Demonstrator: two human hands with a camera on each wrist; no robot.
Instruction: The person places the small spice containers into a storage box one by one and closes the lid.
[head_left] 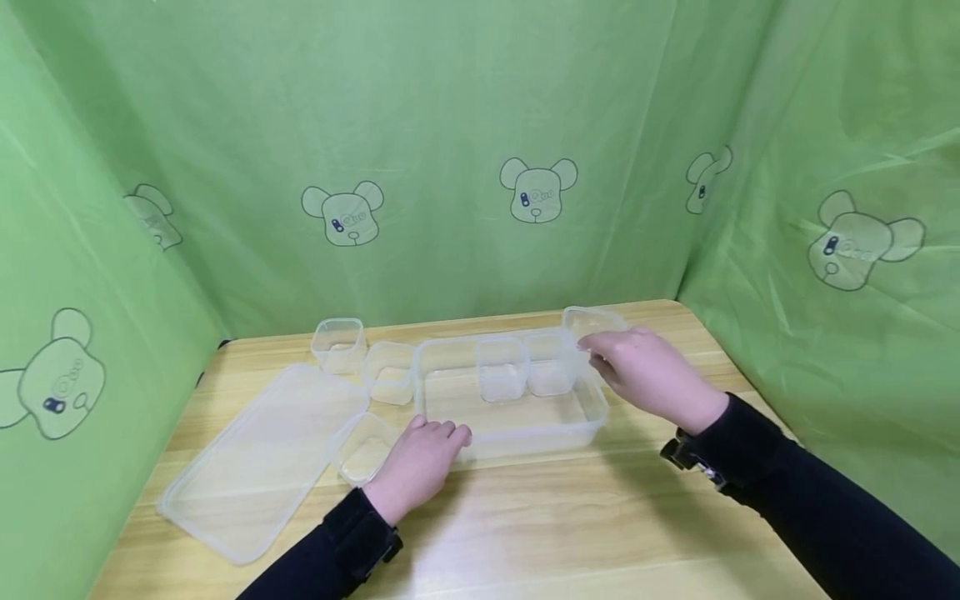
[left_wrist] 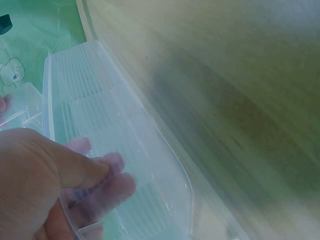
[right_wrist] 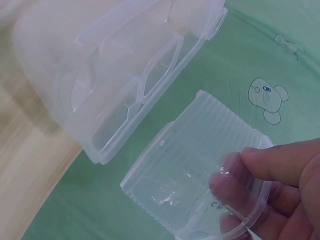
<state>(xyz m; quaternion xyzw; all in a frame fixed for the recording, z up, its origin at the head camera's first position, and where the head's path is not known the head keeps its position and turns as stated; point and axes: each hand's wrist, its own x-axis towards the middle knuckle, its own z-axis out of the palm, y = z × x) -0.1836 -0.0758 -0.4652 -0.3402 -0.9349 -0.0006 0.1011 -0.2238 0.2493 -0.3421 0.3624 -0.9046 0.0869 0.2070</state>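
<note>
A large clear plastic box [head_left: 525, 435] stands open-topped on the table. My left hand [head_left: 420, 462] pinches its front wall; in the left wrist view the thumb lies on one side and the fingers show through the plastic [left_wrist: 115, 110]. At the box's right end my right hand [head_left: 648, 371] holds a small clear square container [right_wrist: 185, 165] by its rim, thumb on one side and fingers on the other. It hangs tilted beside the box in the right wrist view. Two small containers [head_left: 502, 371] sit side by side inside the box, toward its right half.
A large translucent lid [head_left: 262, 467] lies flat on the table [head_left: 555, 533] at the left. Three more small containers stand left of the box: one at the back [head_left: 339, 346], one by its left wall [head_left: 390, 373], one near my left hand [head_left: 366, 450]. Green curtains [head_left: 450, 275] enclose the table.
</note>
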